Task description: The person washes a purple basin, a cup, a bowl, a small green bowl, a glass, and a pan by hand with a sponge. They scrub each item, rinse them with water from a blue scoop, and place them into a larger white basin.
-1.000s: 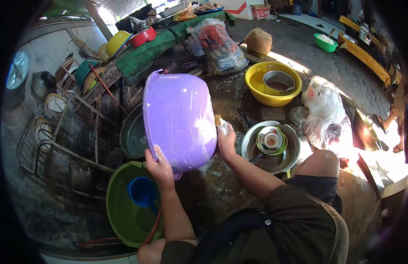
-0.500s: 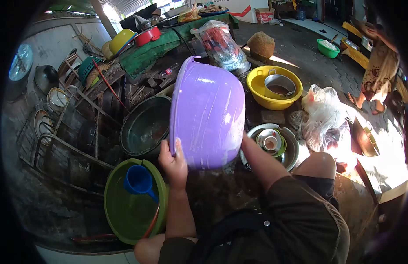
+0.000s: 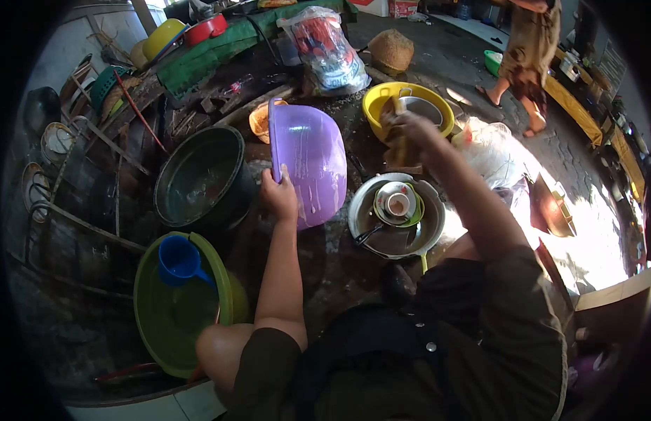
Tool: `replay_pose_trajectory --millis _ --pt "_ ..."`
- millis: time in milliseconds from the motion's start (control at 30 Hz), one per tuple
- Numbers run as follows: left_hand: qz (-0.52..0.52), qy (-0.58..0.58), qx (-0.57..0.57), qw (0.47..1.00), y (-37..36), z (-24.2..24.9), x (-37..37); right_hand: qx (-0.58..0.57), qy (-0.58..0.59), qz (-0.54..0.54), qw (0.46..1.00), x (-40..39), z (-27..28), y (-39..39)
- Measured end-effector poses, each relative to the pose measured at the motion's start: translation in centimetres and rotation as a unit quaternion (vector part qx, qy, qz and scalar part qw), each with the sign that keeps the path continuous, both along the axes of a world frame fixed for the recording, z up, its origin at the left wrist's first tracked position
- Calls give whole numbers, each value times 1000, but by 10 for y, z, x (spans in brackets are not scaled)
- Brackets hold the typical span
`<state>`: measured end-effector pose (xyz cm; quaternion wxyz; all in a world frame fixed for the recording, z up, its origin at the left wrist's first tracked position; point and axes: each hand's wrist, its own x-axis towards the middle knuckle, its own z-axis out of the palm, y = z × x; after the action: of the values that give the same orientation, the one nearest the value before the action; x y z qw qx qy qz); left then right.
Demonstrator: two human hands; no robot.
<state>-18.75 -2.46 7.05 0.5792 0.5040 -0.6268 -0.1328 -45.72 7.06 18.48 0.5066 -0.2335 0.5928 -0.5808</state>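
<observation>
My left hand (image 3: 280,194) is closed on the rim of a purple basin (image 3: 313,165), which is tipped on its side with whitish streaks running down its outer wall. My right hand (image 3: 415,133), smeared by motion, is away from that basin and overlaps the front of a yellow basin (image 3: 371,105). A blurred yellow-brown patch shows at its fingers; I cannot tell whether they hold something. Inside the yellow basin stands a metal pot (image 3: 425,110). Below the hand, a metal pan (image 3: 360,210) holds stacked bowls (image 3: 397,203) and dark-handled utensils.
A dark tub (image 3: 199,179) and a green basin (image 3: 146,302) with a blue dipper (image 3: 181,259) stand at left. Beyond are an orange basket (image 3: 259,123), a filled plastic bag (image 3: 329,56) and a metal rack (image 3: 94,221). Another person (image 3: 532,56) is at upper right.
My right hand has let go of the purple basin and moved up and right to the yellow basin. The purple basin is lower, its wall turned aside. The other person has shifted left in view.
</observation>
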Motion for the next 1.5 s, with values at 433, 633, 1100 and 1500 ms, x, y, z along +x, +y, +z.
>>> replay_pose_trajectory --millis 433,633,1100,1500 --pt "-79 -409 -24 909 -76 -95 -63 -51 64 -153 985 -100 10 51" --pt "51 -461 44 885 -82 -150 -48 -15 118 -134 984 -110 8 51" --pt "-185 -52 581 791 25 -286 -102 -43 113 -128 984 -93 7 42" --pt "-94 -195 479 851 -40 -280 47 -64 116 -93 987 -61 24 43"
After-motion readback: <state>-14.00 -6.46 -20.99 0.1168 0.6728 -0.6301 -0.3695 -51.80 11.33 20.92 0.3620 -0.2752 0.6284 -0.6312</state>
